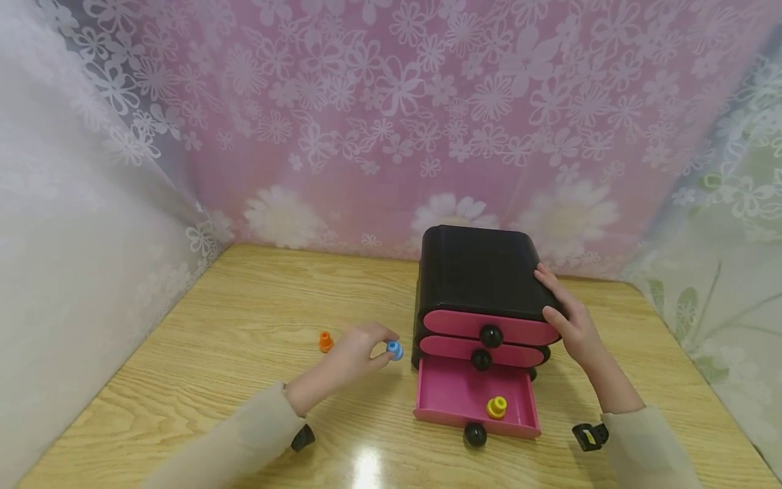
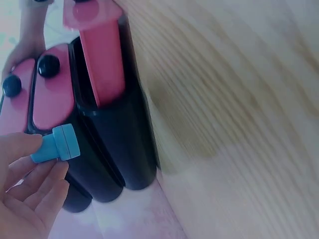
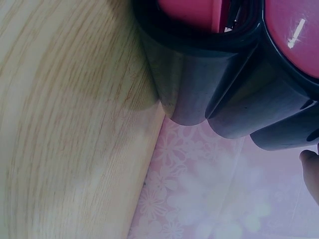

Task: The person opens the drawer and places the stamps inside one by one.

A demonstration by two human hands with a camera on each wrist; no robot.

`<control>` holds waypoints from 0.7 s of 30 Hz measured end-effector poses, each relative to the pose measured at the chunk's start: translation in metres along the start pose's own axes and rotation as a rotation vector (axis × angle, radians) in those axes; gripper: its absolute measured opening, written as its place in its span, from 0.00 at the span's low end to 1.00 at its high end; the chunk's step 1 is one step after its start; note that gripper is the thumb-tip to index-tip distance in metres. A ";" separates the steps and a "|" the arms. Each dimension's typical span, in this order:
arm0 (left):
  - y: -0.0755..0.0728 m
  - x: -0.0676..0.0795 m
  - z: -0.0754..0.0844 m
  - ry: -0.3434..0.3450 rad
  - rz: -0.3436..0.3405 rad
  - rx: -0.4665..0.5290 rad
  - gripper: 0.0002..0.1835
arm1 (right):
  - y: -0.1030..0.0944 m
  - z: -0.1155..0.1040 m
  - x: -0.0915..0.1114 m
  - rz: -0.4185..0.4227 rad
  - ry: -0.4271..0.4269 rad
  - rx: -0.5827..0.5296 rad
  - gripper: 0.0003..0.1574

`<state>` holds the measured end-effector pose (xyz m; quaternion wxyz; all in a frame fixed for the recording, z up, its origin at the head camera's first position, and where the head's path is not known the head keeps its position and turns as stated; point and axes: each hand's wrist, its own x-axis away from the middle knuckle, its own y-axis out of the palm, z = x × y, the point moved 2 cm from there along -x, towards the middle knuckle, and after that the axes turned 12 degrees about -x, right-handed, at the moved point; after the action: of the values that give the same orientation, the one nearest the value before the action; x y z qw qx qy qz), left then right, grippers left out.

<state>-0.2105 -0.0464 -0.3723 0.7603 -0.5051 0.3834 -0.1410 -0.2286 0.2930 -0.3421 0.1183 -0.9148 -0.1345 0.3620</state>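
Between thumb and fingertips, my left hand (image 1: pixel 348 353) pinches a small blue stepped plastic piece (image 1: pixel 394 350) above the table, left of a black drawer cabinet (image 1: pixel 482 268). The left wrist view shows the blue piece (image 2: pixel 66 143) up close, with a wider round end. My right hand (image 1: pixel 579 331) rests on the cabinet's upper right edge with fingers extended; only a fingertip (image 3: pixel 311 169) enters the right wrist view. The bottom pink drawer (image 1: pixel 449 387) is pulled out and contains a similar yellow piece (image 1: pixel 497 407). An orange piece (image 1: pixel 326 341) stands on the table behind the left wrist.
Two closed pink drawers, the upper (image 1: pixel 452 324) and the middle (image 1: pixel 449 347), have round black knobs. The cabinet stands on a wood-grain table (image 1: pixel 244 326). Flowered curtains (image 1: pixel 366 136) hang behind the table and at both sides. Black straps (image 1: pixel 590 437) show near the wrists.
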 end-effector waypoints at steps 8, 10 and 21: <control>0.011 -0.011 0.021 0.048 -0.034 0.041 0.10 | -0.001 0.001 0.000 -0.005 0.010 -0.004 0.29; 0.014 -0.013 0.026 0.067 -0.034 0.023 0.10 | -0.001 0.002 0.000 -0.005 0.011 0.002 0.29; 0.027 -0.025 0.054 0.111 -0.151 -0.032 0.12 | -0.001 0.001 0.001 0.007 0.029 0.031 0.29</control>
<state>-0.1928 0.0165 -0.3747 0.7169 -0.5361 0.3879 -0.2195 -0.2293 0.2941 -0.3433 0.1331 -0.9185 -0.1238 0.3512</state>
